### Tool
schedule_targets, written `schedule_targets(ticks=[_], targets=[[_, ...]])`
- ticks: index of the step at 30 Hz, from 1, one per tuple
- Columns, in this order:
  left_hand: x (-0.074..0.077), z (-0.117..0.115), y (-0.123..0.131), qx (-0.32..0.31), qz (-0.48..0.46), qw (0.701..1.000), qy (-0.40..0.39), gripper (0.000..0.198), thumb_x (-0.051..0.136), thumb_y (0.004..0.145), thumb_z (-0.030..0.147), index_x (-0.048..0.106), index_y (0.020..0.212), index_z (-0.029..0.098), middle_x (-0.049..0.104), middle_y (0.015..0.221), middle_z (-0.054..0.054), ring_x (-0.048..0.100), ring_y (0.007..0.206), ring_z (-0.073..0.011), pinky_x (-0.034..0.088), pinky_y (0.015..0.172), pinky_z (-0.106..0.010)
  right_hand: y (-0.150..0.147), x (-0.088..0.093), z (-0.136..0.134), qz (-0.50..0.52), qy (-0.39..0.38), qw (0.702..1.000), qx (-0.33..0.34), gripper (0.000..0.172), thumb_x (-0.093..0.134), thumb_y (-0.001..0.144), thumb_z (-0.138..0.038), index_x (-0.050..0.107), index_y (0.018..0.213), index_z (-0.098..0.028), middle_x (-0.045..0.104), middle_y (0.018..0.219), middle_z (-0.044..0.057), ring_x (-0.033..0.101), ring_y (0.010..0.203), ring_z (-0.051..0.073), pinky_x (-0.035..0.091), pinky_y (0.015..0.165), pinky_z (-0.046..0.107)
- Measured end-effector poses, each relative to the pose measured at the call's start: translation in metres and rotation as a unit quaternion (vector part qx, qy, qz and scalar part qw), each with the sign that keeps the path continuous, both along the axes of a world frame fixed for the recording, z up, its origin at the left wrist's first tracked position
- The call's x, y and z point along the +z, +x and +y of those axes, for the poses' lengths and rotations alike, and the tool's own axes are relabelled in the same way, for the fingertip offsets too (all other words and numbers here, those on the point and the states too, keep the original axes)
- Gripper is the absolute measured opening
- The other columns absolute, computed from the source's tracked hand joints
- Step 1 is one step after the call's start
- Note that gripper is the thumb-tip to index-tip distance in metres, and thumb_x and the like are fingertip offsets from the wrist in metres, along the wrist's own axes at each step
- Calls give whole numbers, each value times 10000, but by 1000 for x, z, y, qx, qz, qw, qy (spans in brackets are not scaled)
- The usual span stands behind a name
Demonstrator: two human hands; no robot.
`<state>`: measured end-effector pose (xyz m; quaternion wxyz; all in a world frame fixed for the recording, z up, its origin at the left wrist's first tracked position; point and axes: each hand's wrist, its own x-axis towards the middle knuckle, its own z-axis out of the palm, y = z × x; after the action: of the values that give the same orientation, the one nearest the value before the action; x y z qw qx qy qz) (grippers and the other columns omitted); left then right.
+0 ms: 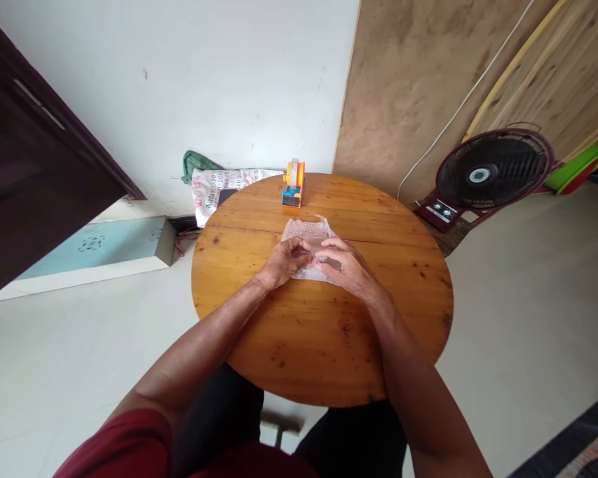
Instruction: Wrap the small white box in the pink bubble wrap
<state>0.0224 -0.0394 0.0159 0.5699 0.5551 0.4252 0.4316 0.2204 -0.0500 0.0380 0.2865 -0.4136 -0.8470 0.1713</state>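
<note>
A piece of clear bubble wrap (306,230) lies on the round wooden table (299,332), its far edge crumpled. My left hand (288,259) comes in from the left side of the wrap, thumb and fingers pinched on it. Opposite it, my right hand (346,264) curls over the right part, with its fingertips closed on the plastic. The fingertips of both hands nearly meet over the middle. Whether anything else is between them is too small to tell.
An orange and blue tape dispenser (293,184) stands at the table's far edge. Behind the table lies a printed white sack (209,182). To the right stands a dark red fan (493,172), and a pale blue box (99,247) rests on the floor at left.
</note>
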Motion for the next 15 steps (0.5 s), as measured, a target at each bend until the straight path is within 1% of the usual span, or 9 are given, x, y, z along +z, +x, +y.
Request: schedule_targets(ticks=[2, 4, 6, 7, 9, 11, 13, 15], targets=[[2, 1, -6, 5, 22, 1000, 11, 433, 836, 644, 399, 581, 893, 153, 609, 780, 12, 532, 666, -97, 397, 600, -219, 1, -2, 1, 1, 2, 1000, 5, 196, 585, 893, -306, 758, 965, -247, 617, 1173, 82, 595, 1109, 244, 455, 1004, 401], [5, 1, -14, 2, 47, 999, 25, 503, 831, 650, 436, 586, 992, 160, 610, 805, 10, 533, 670, -103, 391, 591, -219, 2, -4, 2, 2, 7, 1000, 12, 188, 592, 887, -304, 753, 967, -249, 635, 1150, 74, 598, 1097, 240, 460, 996, 404], [8, 0, -22, -4, 66, 997, 29, 572, 807, 678, 463, 568, 1111, 175, 602, 791, 18, 512, 629, -101, 361, 557, -220, 2, -7, 3, 2, 15, 1000, 16, 184, 592, 888, -298, 750, 970, -253, 646, 1137, 68, 600, 1096, 233, 459, 995, 396], [8, 0, -24, -3, 76, 997, 26, 581, 799, 684, 462, 563, 1134, 181, 588, 763, 27, 494, 598, -98, 343, 538, -221, 2, -8, 3, 4, 19, 1000, 16, 184, 591, 890, -295, 749, 974, -252, 648, 1137, 66, 601, 1099, 229, 459, 995, 390], [9, 0, -26, 4, 114, 993, 15, 520, 787, 682, 430, 584, 1092, 184, 541, 687, 50, 458, 547, -93, 316, 516, -221, 2, -10, 4, 11, 26, 1000, 13, 185, 591, 892, -294, 748, 977, -245, 652, 1137, 67, 606, 1091, 223, 463, 987, 377], [10, 2, -24, 16, 173, 985, 11, 399, 768, 674, 375, 617, 989, 184, 497, 622, 64, 432, 524, -92, 299, 512, -218, 1, -10, 3, 14, 29, 999, 8, 178, 598, 889, -298, 749, 965, -243, 657, 1129, 67, 611, 1070, 220, 469, 971, 368], [12, 4, -23, 26, 230, 973, 12, 278, 738, 670, 326, 637, 886, 182, 477, 579, 68, 405, 507, -90, 279, 506, -217, 0, -10, 2, 12, 28, 1000, 3, 162, 608, 881, -293, 754, 938, -253, 662, 1118, 59, 611, 1057, 218, 468, 965, 365], [15, 6, -25, 44, 267, 963, 17, 201, 728, 652, 298, 645, 791, 178, 481, 557, 61, 398, 502, -92, 267, 501, -220, 0, -7, 1, 6, 26, 1000, -5, 148, 617, 871, -280, 759, 910, -264, 666, 1113, 53, 605, 1062, 224, 463, 967, 368]])
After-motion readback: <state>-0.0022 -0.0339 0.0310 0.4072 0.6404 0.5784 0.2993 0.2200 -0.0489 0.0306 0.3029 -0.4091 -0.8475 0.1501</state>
